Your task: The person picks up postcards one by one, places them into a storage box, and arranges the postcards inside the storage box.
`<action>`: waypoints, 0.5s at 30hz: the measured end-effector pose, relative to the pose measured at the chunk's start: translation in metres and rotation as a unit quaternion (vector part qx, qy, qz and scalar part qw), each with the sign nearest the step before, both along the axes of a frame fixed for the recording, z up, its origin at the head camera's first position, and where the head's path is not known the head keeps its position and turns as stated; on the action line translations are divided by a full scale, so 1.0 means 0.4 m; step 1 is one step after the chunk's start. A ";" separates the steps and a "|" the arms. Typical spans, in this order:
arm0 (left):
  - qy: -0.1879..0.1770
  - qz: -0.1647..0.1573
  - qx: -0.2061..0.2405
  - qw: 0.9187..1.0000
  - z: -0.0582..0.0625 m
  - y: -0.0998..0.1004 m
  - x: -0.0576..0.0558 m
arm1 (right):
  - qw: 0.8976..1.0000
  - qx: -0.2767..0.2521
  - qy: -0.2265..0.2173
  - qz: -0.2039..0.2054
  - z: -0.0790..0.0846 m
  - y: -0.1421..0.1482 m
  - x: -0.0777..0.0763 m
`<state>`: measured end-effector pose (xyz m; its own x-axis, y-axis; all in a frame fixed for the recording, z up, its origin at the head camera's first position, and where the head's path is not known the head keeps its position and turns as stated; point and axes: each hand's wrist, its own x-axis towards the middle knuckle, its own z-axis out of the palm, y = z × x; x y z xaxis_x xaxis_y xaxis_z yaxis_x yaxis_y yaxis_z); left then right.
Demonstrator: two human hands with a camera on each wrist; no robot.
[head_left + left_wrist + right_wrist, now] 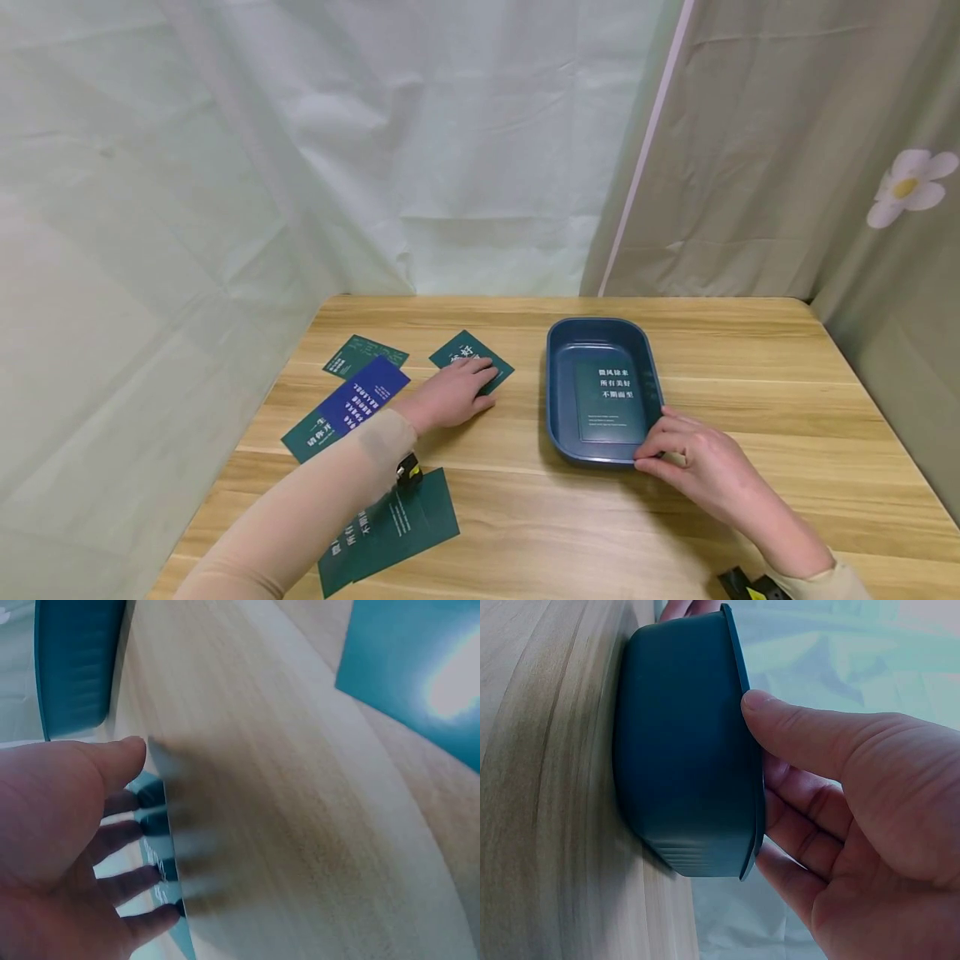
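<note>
From where I stand, the person's left hand (453,392) reaches across the wooden table (757,392) to a green card (452,346) near the back edge. The fingers are spread and loosely extended over the card, with the thumb out to the side; the grip is relaxed. That card lies on the tabletop to the left of a dark blue tray (553,400), well apart from it.

The right hand (697,462) pinches the tray's rim at its near right corner, thumb outside and fingers curled over the edge. The tray stands upright on the table, and inside it lies another green card with white writing (607,400).

Beyond the left forearm, a blue card (371,392) overlaps a green card with small print (363,354) at the back and lies against a bold-lettered card (303,442) at its near end; I can't tell which of those two is on top. Closer to the person, overlapping green cards (427,517) lie partly hidden under the beige sleeve (315,500). Pale curtains (480,167) hang behind the table, with a white flower (906,187) showing at the right.
</note>
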<state>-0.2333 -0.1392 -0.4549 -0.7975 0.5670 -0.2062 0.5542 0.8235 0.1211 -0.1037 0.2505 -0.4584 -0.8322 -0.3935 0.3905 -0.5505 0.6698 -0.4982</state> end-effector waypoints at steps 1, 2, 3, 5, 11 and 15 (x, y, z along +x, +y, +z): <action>-0.003 -0.007 0.002 1.000 0.002 0.001 0.000 | 1.000 0.000 -0.001 0.000 0.000 0.000 0.000; -0.006 -0.013 0.004 1.000 0.005 0.001 0.001 | 1.000 0.000 -0.002 -0.001 0.000 0.000 0.000; -0.008 -0.019 0.008 1.000 0.007 0.001 0.002 | 1.000 0.000 -0.002 0.000 0.000 0.000 0.000; -0.013 -0.028 0.015 0.999 0.013 0.001 0.004 | 1.000 -0.001 -0.003 -0.001 0.000 0.000 0.000; -0.014 -0.055 0.032 0.998 0.018 -0.001 0.007 | 1.000 0.000 -0.003 -0.001 0.001 0.000 0.001; -0.026 -0.083 0.043 0.995 0.014 -0.003 0.001 | 1.000 0.000 0.000 -0.001 0.001 0.000 0.000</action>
